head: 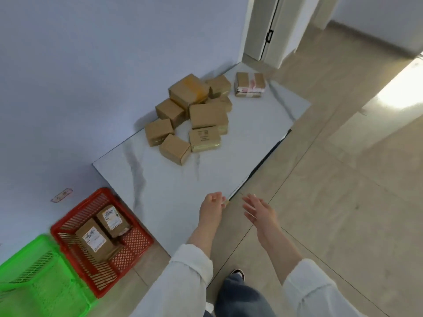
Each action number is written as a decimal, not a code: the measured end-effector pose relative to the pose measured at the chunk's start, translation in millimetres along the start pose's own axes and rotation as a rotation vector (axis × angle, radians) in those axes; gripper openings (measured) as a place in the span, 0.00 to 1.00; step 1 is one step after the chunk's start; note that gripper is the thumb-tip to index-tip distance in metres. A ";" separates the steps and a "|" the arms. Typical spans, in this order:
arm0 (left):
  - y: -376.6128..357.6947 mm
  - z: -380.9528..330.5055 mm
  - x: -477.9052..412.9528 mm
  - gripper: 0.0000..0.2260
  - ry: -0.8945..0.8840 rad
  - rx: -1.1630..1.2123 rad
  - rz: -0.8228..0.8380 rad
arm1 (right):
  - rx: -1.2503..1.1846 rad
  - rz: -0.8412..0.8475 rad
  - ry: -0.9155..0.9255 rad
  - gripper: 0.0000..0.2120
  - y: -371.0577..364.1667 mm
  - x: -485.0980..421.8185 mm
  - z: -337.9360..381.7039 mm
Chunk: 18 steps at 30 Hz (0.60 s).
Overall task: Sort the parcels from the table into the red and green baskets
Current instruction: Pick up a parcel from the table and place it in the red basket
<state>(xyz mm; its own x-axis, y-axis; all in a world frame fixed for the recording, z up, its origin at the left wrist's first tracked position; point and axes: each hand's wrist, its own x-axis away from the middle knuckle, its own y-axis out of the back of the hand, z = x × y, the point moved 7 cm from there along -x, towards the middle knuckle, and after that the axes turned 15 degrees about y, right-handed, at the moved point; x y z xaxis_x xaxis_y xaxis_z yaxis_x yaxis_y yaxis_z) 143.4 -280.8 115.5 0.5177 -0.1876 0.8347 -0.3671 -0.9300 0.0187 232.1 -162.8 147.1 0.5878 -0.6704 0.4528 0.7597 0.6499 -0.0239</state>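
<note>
Your hands, left (211, 202) and right (257, 210), are both empty, fingers loose; the parcels (175, 149) sit further up the worktop (174, 191), left hand slightly nearer.

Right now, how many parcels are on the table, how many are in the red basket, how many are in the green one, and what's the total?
Parcels on the table: 9
Parcels in the red basket: 2
Parcels in the visible part of the green basket: 0
Total: 11
</note>
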 end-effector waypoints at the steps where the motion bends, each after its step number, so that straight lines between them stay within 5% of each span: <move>1: -23.0 -9.4 -1.0 0.09 -0.016 -0.031 0.010 | 0.002 -0.020 0.021 0.06 18.5 -12.6 13.1; 8: -138.5 -76.2 -14.2 0.08 -0.087 -0.122 0.040 | -0.074 -0.101 0.038 0.06 91.9 -90.1 63.8; 18: -231.4 -192.0 -87.6 0.12 -0.073 -0.026 0.077 | -0.081 -0.095 0.057 0.09 105.0 -238.3 136.9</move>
<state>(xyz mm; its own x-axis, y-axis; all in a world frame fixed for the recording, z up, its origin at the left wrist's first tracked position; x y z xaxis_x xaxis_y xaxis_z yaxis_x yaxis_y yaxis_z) 34.6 11.5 143.7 0.5414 -0.2817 0.7921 -0.4277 -0.9035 -0.0290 133.7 114.2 158.7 0.5249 -0.7487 0.4049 0.8315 0.5527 -0.0559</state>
